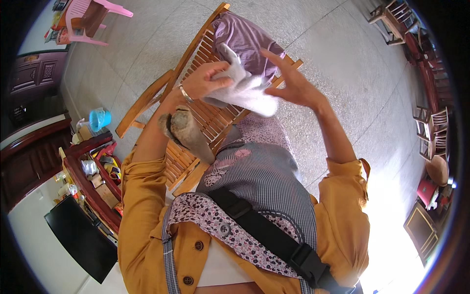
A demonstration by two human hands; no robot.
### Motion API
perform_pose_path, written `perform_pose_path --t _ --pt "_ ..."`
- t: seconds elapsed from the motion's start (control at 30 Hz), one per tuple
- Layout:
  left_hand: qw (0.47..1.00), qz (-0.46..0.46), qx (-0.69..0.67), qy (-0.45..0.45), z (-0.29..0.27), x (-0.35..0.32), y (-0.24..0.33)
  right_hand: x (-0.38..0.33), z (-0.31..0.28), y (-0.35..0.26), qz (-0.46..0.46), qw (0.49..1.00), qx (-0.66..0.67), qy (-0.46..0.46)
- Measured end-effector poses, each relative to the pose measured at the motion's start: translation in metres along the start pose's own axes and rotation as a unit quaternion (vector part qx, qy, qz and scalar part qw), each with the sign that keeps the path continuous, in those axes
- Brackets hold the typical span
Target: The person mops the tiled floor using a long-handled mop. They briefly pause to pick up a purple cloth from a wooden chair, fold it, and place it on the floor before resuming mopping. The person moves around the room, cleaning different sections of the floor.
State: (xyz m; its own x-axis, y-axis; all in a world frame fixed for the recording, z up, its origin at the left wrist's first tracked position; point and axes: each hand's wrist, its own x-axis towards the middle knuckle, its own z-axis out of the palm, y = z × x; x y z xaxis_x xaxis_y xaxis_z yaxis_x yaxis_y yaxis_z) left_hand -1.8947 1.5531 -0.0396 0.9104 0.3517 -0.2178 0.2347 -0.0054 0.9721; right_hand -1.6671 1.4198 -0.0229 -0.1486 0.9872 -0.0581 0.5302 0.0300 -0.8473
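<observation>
A small white and grey cloth piece [252, 93], blurred and possibly a sock, hangs in front of me above a slatted wooden folding chair [218, 117]. My left hand [208, 81], with a bracelet at the wrist, has its thumb and fingers closed on the cloth's left side. On the other side, my right hand [298, 85] is raised with index finger and thumb spread apart; its thumb tip is close to the cloth's edge. Behind the cloth, a crumpled purple cloth [245, 39] drapes over the chair's far end.
A grey-brown rounded piece [186, 130] juts up below my left forearm. To the left are a pink plastic chair [81, 19], a blue bin [100, 118] and a dark red cabinet [93, 181] with clutter. Wooden chairs [431, 130] line the right side.
</observation>
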Motion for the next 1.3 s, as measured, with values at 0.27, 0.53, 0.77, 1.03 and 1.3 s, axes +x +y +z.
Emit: perform_pose_path --t 0.27,0.53,0.77,1.03,1.3 --pt "0.974 -0.002 0.199 -0.105 -0.001 -0.015 0.027 0.009 0.025 -0.028 -0.030 0.993 -0.012 -0.114" --pt "0.941 -0.121 0.316 -0.005 -0.031 -0.084 -0.114 -0.049 0.018 -0.033 -0.016 0.984 0.175 -0.028" --pt "0.828 -0.216 0.518 -0.001 -0.082 -0.118 -0.155 -0.085 0.030 0.020 0.089 0.988 0.124 0.022" --pt "0.697 -0.311 0.645 -0.022 -0.163 -0.094 -0.129 -0.088 0.039 0.066 0.156 0.973 0.144 0.094" --pt "0.596 -0.247 0.759 0.085 -0.265 0.081 -0.039 -0.031 0.014 0.136 0.203 0.950 0.141 0.192"
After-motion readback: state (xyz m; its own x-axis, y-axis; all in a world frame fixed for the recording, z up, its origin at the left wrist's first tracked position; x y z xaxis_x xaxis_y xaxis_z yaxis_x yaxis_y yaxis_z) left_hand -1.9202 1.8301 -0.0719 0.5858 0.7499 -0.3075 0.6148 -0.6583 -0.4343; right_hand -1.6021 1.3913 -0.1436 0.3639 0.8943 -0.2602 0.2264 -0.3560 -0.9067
